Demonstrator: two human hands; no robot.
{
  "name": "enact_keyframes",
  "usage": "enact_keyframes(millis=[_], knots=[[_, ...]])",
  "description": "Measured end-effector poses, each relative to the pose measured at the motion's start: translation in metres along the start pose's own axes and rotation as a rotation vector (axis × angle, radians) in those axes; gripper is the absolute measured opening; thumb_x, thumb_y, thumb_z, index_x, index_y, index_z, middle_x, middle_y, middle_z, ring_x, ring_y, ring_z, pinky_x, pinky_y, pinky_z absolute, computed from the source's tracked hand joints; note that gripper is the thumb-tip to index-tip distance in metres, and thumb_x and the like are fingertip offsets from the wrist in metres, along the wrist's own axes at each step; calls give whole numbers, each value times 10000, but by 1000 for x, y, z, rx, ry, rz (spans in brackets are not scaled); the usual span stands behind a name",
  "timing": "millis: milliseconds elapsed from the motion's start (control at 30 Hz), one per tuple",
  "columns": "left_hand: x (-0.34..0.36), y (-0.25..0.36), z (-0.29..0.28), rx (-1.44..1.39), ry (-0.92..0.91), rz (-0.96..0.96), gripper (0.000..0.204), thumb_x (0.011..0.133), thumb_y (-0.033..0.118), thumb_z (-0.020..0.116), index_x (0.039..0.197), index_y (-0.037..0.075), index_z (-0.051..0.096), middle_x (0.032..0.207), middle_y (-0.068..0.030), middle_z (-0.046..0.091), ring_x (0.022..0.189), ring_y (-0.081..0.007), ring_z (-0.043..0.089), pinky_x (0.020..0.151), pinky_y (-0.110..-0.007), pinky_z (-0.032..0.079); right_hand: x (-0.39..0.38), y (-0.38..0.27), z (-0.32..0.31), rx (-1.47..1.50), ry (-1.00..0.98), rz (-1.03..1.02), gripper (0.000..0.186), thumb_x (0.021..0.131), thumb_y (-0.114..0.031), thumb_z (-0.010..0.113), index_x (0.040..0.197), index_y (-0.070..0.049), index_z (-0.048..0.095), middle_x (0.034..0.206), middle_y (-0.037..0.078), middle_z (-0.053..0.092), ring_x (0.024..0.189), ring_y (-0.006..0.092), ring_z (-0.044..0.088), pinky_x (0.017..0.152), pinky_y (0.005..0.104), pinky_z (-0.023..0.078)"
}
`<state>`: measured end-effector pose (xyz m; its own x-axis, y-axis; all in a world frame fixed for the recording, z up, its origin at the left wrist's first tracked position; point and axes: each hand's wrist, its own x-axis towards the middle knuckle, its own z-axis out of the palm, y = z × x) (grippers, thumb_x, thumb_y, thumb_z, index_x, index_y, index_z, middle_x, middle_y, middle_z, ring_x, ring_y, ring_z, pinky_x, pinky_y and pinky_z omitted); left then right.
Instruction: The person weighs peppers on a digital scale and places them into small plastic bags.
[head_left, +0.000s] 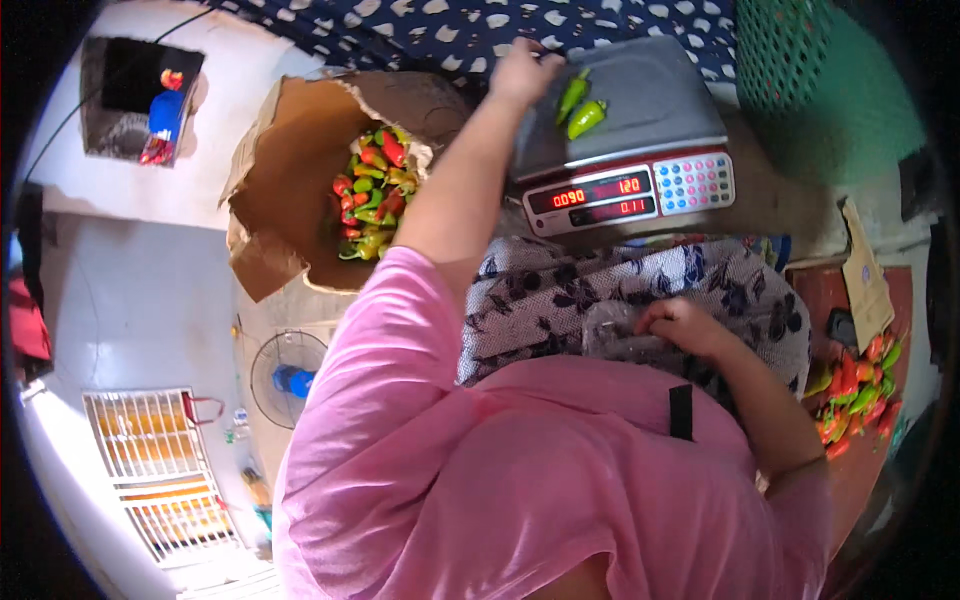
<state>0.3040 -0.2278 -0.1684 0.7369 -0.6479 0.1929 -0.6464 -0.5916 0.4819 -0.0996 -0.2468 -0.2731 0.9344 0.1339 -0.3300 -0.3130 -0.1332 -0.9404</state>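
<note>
My left hand [525, 75] reaches out to the far left corner of a digital scale [640, 110]; its fingers look apart, with nothing visible in them. Two green peppers [587, 119] lie on the scale's grey pan, close to that hand. Red digits glow on the scale's display [592, 198]. Over my lap, my right hand [682, 326] has its fingers closed on the edge of a clear plastic bag [612, 328]. The bag rests on the black-and-white flowered cloth [530, 300] across my knees.
A torn cardboard box [262, 185] at the left holds many red and green peppers [375, 185]. More peppers [858, 390] are heaped at the right, beside a brown paper piece [866, 275]. A green perforated basket [785, 70] stands far right; a fan [290, 380] is at the left.
</note>
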Motion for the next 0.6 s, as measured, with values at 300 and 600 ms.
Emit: enact_keyframes(millis=[300,600], knots=[[-58,48,35,60,-4,-191,1014,699,544,717,1385,-22,230,1235,-245,464,1168,-385,458,989,-449,377,-6,-18,-4,19,41,102,209,827,-116,541,947,-11,676,904,42,676,859,119,590,814,272,451],[-176,63,-21,-298,149,406,741,722,260,719,1321,1,368,1261,-242,421,1181,-424,413,983,-461,368,-5,-13,-5,4,41,152,204,818,-111,563,949,-2,675,925,43,679,892,130,600,840,264,441]])
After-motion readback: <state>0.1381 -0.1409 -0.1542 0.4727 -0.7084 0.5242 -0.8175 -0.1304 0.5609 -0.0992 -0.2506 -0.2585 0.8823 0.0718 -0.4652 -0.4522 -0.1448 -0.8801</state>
